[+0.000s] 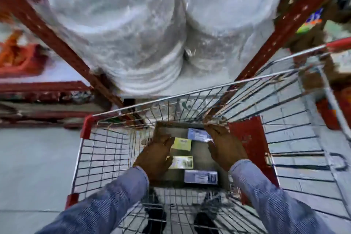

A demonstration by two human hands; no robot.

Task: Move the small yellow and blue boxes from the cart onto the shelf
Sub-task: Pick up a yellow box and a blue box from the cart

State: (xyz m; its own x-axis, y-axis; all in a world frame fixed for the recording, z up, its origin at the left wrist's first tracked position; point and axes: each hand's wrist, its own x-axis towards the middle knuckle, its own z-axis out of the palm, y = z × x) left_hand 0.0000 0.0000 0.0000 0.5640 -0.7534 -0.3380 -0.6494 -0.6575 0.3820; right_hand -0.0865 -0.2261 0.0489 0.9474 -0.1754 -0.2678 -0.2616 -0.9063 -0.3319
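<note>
Both my hands reach down into a wire cart [106, 138] with red corners. On its floor lie two small yellow boxes, one [181, 144] above the other [182, 162], and two blue boxes, one far [197, 134] and one near [201, 177]. My left hand [154, 156] hovers over the left ends of the yellow boxes, fingers spread, and hides part of them. My right hand [225, 146] is to the right of the boxes, fingers apart, its fingertips at the far blue box. Whether either hand touches a box is unclear in the blur.
A red steel shelf frame [57, 40] stands just beyond the cart, holding tall plastic-wrapped stacks of white plates [121, 30]. Lower red shelf levels [43, 87] run to the left. Grey floor [34, 157] lies left of the cart. Brown cartons [311, 30] sit at the upper right.
</note>
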